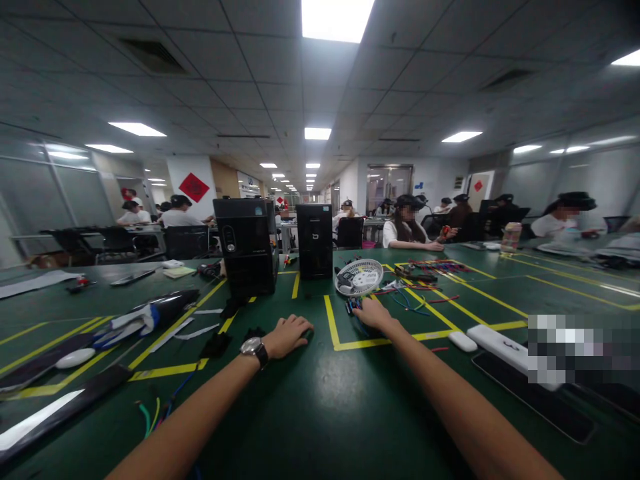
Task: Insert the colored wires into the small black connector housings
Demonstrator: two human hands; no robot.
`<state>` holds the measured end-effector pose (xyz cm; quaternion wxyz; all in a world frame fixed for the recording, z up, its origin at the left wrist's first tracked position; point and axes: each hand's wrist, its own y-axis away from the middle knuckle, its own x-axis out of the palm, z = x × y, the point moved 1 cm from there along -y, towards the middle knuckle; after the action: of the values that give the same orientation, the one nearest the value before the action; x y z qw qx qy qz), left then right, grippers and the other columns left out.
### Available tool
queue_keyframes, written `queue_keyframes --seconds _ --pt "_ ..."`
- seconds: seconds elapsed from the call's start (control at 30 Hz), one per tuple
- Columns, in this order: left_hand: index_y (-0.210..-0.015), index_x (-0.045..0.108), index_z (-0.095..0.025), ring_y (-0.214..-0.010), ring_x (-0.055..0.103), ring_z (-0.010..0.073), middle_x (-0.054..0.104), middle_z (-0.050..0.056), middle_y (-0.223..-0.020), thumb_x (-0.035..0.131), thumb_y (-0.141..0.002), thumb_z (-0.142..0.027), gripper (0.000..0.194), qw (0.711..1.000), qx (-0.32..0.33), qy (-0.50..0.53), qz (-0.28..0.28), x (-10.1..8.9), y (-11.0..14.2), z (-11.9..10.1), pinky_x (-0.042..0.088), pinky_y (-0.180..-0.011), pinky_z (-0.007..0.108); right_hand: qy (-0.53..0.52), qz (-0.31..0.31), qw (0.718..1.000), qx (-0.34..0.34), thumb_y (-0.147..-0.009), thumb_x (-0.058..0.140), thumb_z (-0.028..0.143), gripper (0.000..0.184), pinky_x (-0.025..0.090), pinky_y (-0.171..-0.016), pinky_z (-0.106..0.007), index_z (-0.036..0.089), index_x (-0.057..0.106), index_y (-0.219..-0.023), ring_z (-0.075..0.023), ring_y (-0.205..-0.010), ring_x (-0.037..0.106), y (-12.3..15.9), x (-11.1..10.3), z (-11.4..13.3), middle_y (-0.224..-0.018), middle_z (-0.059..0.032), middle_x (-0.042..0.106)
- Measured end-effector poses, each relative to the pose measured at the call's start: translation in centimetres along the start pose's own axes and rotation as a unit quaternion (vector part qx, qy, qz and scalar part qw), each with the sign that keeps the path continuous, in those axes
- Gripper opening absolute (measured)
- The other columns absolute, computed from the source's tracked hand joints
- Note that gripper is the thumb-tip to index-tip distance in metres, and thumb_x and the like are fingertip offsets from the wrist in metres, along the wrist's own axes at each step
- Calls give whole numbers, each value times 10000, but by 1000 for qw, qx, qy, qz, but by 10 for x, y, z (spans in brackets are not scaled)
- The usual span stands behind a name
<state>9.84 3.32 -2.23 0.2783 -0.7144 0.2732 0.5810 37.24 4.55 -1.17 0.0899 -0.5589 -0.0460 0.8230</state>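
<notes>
My left hand [290, 333] lies palm down on the green table, fingers stretched out and holding nothing. My right hand [374, 313] is closed over a small bundle of dark and blue wires [352, 307] at the tabletop, inside a yellow-taped rectangle. The bundle is partly covered by my fingers. Just beyond that hand stands a white plastic basket [360, 277] with dark small parts in it. To its right, several loose coloured wires [413, 301] are spread over the table.
Two black computer towers, a left one [246, 267] and a right one [315, 243], stand upright ahead. Black cloth-like scraps [216, 345] lie left of my left hand. A white bar-shaped device [505, 350] and a white case [463, 341] lie at right. A person [407, 230] sits across the table.
</notes>
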Motion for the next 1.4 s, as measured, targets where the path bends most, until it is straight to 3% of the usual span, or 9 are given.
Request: queue_keyframes --seconds 0.2,0.33,0.47,0.6,0.7,0.87,1.07,1.23,1.4 --pt "-1266 465 -280 -1242 342 284 470 94 -1313 499 -862 -372 415 996 1 24 -88 -12 21 5 242 -979 466 -61 -18 997 -36 -779 549 241 233 390 -602 -230 134 673 -613 -182 -662 635 2 -7 -5 -640 -85 682" --pt "-1312 427 -225 -1204 419 277 496 133 -1291 493 -849 -472 529 953 -58 226 -195 -25 18 -21 287 -996 438 -120 -65 988 -73 -841 474 256 259 395 -630 -225 119 689 -793 -159 -671 629 17 -24 16 -685 -69 695" --pt "-1295 426 -201 -1021 571 247 572 151 -1183 446 -845 -557 575 792 -116 528 -284 -36 11 -54 454 -838 376 -227 -85 957 -161 -850 494 282 245 413 -629 -225 119 652 -943 -144 -644 617 64 -34 64 -693 -54 690" --pt "-1119 552 -135 -744 648 206 657 150 -939 346 -873 -583 551 603 -117 751 -242 -29 19 -82 512 -611 311 -306 -36 923 -230 -784 578 253 118 379 -526 -205 156 639 -815 -116 -541 559 132 -21 108 -619 -14 651" --pt "-1066 580 -104 -560 620 165 666 120 -780 384 -878 -543 516 543 -145 797 -222 -12 38 -95 476 -478 255 -353 46 912 -204 -781 566 265 159 353 -462 -191 162 565 -659 -99 -479 530 166 -5 123 -569 0 611" --pt "-1050 588 -64 -455 568 146 662 107 -721 360 -898 -366 407 526 -151 813 -200 3 73 -103 443 -423 254 -472 166 857 -125 -876 404 409 350 352 -418 -193 151 559 -697 -93 -420 515 189 7 119 -588 0 594" --pt "-896 609 -77 -479 567 139 624 66 -623 448 -841 -399 364 568 -145 770 -253 8 89 -108 430 -473 240 -284 52 929 -230 -854 446 289 326 311 -498 -202 154 550 -575 -92 -465 473 212 6 122 -503 15 541" --pt "-812 610 -85 -478 534 112 596 39 -582 549 -775 -417 340 591 -113 748 -280 8 89 -105 383 -467 209 -228 -36 942 -245 -797 471 201 214 252 -501 -210 158 536 -597 -89 -505 426 213 2 129 -539 28 508" --pt "-740 620 -76 -517 559 120 615 62 -594 499 -779 -311 267 579 -147 752 -281 9 87 -105 423 -522 224 -269 0 942 -200 -801 400 185 276 222 -474 -214 173 422 -527 -87 -476 383 208 6 130 -488 39 435"
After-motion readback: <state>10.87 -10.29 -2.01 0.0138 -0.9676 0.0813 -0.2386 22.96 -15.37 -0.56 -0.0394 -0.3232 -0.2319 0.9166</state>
